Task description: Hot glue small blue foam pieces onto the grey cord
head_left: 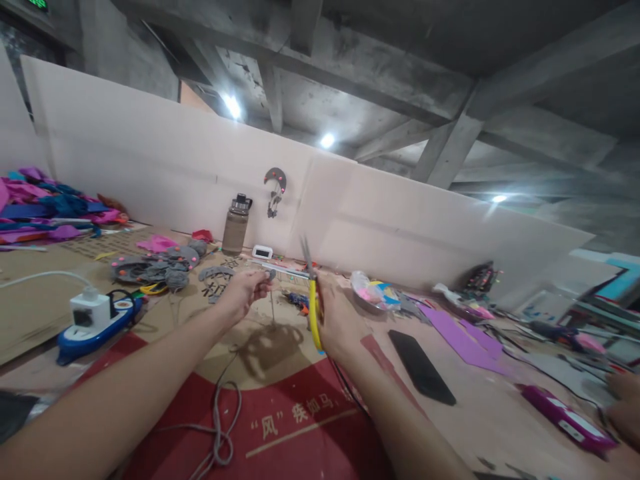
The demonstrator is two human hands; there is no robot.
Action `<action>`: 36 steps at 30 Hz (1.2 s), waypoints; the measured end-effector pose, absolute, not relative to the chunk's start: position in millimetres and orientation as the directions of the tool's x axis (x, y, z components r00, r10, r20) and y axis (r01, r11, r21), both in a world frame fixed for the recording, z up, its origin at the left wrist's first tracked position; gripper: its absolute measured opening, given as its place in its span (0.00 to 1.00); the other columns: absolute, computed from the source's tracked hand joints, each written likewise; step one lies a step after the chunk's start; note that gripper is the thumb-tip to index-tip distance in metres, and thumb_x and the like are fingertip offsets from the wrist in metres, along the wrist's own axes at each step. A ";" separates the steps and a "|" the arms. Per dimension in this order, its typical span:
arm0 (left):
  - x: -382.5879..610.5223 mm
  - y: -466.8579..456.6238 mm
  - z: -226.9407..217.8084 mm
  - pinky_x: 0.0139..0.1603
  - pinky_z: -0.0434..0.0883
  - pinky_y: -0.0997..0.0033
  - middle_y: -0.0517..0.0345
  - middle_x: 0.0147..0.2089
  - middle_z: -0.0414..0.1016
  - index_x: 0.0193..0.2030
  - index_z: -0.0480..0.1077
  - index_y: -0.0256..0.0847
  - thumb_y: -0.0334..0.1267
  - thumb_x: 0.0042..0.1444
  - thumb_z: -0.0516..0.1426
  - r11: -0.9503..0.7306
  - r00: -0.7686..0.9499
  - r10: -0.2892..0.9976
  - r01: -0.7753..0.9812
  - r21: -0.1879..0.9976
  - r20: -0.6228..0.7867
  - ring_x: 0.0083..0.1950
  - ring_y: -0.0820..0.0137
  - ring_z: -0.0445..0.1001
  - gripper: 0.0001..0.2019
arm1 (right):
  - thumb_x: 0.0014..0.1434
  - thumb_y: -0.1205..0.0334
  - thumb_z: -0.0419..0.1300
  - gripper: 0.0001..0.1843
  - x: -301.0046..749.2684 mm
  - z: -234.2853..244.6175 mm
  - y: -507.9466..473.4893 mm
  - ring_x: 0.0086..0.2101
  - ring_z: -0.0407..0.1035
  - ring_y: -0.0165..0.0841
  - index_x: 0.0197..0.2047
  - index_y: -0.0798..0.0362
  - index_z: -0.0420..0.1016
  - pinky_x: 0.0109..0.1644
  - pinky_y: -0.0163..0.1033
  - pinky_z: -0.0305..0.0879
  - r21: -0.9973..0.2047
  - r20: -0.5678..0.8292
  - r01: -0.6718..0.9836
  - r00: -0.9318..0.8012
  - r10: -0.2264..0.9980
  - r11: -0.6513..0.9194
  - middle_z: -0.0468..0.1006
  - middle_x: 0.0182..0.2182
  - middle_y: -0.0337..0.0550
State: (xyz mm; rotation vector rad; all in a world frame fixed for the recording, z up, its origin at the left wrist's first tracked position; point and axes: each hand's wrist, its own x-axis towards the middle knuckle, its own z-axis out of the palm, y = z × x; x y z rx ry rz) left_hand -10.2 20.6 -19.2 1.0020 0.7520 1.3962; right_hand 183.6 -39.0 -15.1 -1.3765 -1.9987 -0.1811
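My left hand [249, 292] pinches a small grey piece [271, 274] between thumb and fingers, above the table. A grey cord [220, 427] hangs below that hand, and a loose length lies looped on the red printed board. In my right hand [337, 313] is a pair of scissors [313, 310] with yellow handles, one blade pointing up. A thin pale bar, seemingly the other blade, reaches left to the fingertips of my left hand. Whether it touches the grey piece I cannot tell. Both hands cast shadows on the red and brown board [310, 447].
Grey pieces with pink dots [155, 263], a blue power strip [103, 323] and coloured cloth strips [50, 207] lie left. A bottle [235, 227] stands behind. A black phone [421, 367], purple sheets [460, 337] and a magenta device [570, 417] lie right, near another person's hand [625, 393].
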 end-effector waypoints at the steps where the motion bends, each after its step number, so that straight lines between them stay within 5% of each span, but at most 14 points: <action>1: -10.7 21.1 -18.7 0.23 0.64 0.81 0.58 0.23 0.70 0.25 0.68 0.33 0.32 0.43 0.60 -0.097 0.051 0.990 -0.438 0.894 0.132 0.21 0.80 0.66 0.05 | 0.51 0.68 0.50 0.32 179.6 -19.5 -39.9 0.40 0.66 0.34 0.61 0.53 0.52 0.44 0.40 0.65 -0.276 0.606 0.842 -0.222 0.764 0.463 0.69 0.44 0.49; 5: -11.2 20.8 -14.3 0.21 0.63 0.82 0.57 0.23 0.69 0.26 0.68 0.32 0.30 0.46 0.57 -0.062 0.012 0.997 -0.453 0.889 0.076 0.21 0.80 0.65 0.02 | 0.51 0.66 0.52 0.29 179.8 -41.1 -40.3 0.35 0.65 0.32 0.58 0.52 0.58 0.41 0.37 0.64 -0.357 0.546 0.777 -0.277 0.790 0.519 0.69 0.39 0.46; 17: -8.9 16.3 -9.1 0.22 0.64 0.84 0.60 0.24 0.69 0.28 0.70 0.32 0.32 0.44 0.61 -0.119 0.017 0.989 -0.512 0.851 0.148 0.22 0.82 0.65 0.06 | 0.52 0.64 0.52 0.26 184.5 -45.6 -43.1 0.38 0.66 0.35 0.57 0.48 0.61 0.40 0.36 0.62 -0.128 0.580 0.914 -0.247 0.777 0.386 0.70 0.43 0.46; 36: -4.2 12.5 -7.3 0.18 0.62 0.83 0.59 0.22 0.65 0.22 0.67 0.35 0.27 0.47 0.58 0.014 0.079 0.996 -0.592 0.806 0.041 0.20 0.82 0.61 0.06 | 0.54 0.61 0.52 0.27 186.6 -47.0 -43.1 0.39 0.66 0.36 0.58 0.47 0.60 0.39 0.36 0.60 -0.001 0.578 0.950 -0.254 0.776 0.312 0.71 0.43 0.47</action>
